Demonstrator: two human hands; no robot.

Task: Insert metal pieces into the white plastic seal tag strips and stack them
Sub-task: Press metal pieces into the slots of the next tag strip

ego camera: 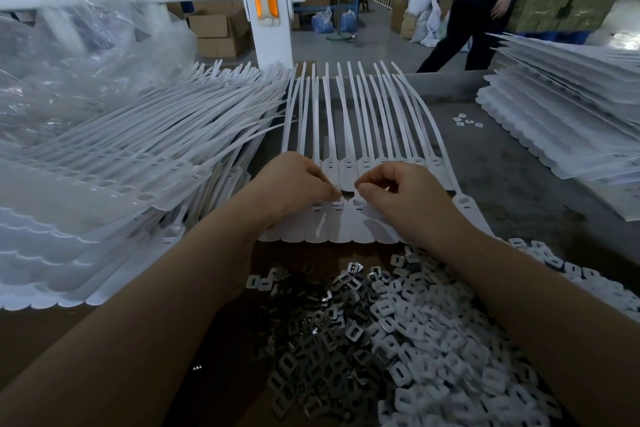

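A sheet of joined white seal tag strips (349, 135) lies flat in front of me, tails pointing away, another sheet under it. My left hand (294, 184) has its fingers curled, fingertips pinched down at a tag head near the sheet's middle. My right hand (398, 198) is curled the same way, its thumb and forefinger pressed at the neighbouring head. Whatever small piece each hand pinches is hidden by the fingers. A heap of dark metal pieces (311, 340) lies near me, beside a heap of white plastic caps (450, 340).
A tall stack of tag sheets (131, 177) fills the left side, with crumpled clear plastic bags (69, 55) behind it. Another stack of sheets (561, 114) rises at the right. A few loose caps (465, 121) lie on the grey table. A person (485, 3) walks past behind.
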